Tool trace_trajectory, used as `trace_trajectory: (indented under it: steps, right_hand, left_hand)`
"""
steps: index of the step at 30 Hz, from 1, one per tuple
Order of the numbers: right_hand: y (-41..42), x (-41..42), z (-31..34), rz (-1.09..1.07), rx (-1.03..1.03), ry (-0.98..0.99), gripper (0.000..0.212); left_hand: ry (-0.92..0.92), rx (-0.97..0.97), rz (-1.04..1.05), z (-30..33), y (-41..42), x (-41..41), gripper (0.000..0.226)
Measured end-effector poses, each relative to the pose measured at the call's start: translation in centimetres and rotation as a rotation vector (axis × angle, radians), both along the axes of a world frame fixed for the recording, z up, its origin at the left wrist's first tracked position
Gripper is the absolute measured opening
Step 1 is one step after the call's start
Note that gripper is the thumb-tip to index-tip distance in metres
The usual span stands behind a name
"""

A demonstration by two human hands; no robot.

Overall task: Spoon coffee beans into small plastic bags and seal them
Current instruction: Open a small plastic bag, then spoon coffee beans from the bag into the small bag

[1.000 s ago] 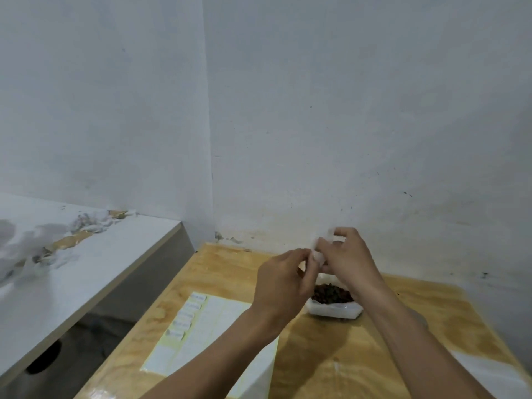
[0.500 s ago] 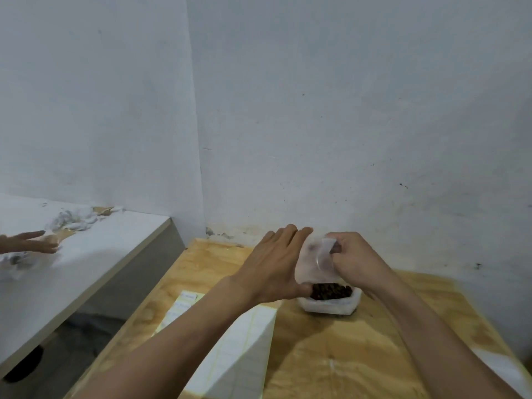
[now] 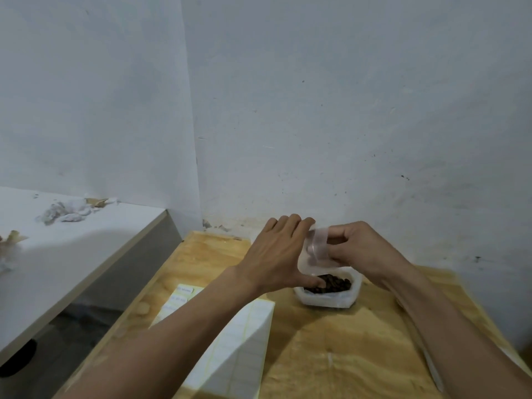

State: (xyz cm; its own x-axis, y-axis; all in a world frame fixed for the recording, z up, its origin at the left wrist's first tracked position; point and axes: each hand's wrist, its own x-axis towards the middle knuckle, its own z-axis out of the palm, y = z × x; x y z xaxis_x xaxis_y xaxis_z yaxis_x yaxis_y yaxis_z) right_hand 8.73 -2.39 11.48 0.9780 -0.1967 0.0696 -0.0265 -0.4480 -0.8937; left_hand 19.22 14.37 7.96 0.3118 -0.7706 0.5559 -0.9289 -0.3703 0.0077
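A small clear plastic bag (image 3: 315,250) is held upright over a white tub (image 3: 328,299) of dark coffee beans (image 3: 331,284) near the back of the wooden table (image 3: 345,349). My right hand (image 3: 359,249) pinches the bag's top edge between thumb and curled fingers. My left hand (image 3: 283,251) lies flat against the bag's left side with its fingers straight, the thumb reaching down to the beans. No spoon shows.
A white sheet of labels (image 3: 178,298) lies left of a folded-up white sheet (image 3: 236,355) at the table's front. A white counter (image 3: 72,249) with crumpled paper scraps (image 3: 72,210) runs along the left. Walls close the back and left.
My left hand let go of its pinch and spread flat beside the bag. The bag has opened out and hangs over the tub. Another person's hand seen on the left counter is gone.
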Motion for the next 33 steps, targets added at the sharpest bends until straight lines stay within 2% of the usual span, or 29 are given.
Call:
trace_trajectory:
  steps: [2,4,7,10,13,18,21,26,30,33]
  right_hand:
    - [0.1,0.0,0.0,0.029,0.113,0.016,0.013]
    - [-0.1,-0.1,-0.2,0.037,0.145,0.047,0.022]
    - [-0.3,0.0,-0.5,0.029,0.055,0.074,0.012]
    - [-0.1,-0.1,-0.7,-0.006,-0.075,0.092,0.006]
    - [-0.2,-0.4,-0.8,-0.136,-0.223,0.045,0.027]
    - [-2.2,-2.3,-0.1,-0.35,-0.235,-0.073,0.011]
    - [-4.4,-4.4,-0.6,-0.463,-0.378,0.066,0.012]
    - [-6.6,-7.8,-2.3,-0.57,-0.605,0.475,0.019]
    - [-6.6,-9.8,-3.7,-0.571,-0.731,0.64,0.035]
    - [-6.2,-10.1,-5.1,-0.573,-0.727,0.731,0.032]
  left_hand:
    - [0.031,0.007,0.011,0.0,-0.2,-0.2,0.098]
    - [0.071,0.013,0.013,-0.2,-0.3,-0.3,0.087]
    - [0.155,-0.002,-0.008,-0.8,-0.7,-0.5,0.07]
    - [0.214,0.012,-0.005,-1.2,-1.3,-0.5,0.066]
    - [0.209,0.054,0.035,-1.4,-1.9,-0.5,0.07]
    - [0.198,0.086,0.086,-1.3,-2.7,-0.2,0.085]
    - [0.182,0.106,0.09,-1.2,-3.1,-0.2,0.087]
    - [0.166,0.113,0.077,-1.4,-4.3,-1.3,0.087]
    - [0.131,0.115,0.05,-1.9,-5.5,-2.4,0.084]
    - [0.13,0.114,0.026,-2.1,-6.0,-2.9,0.084]
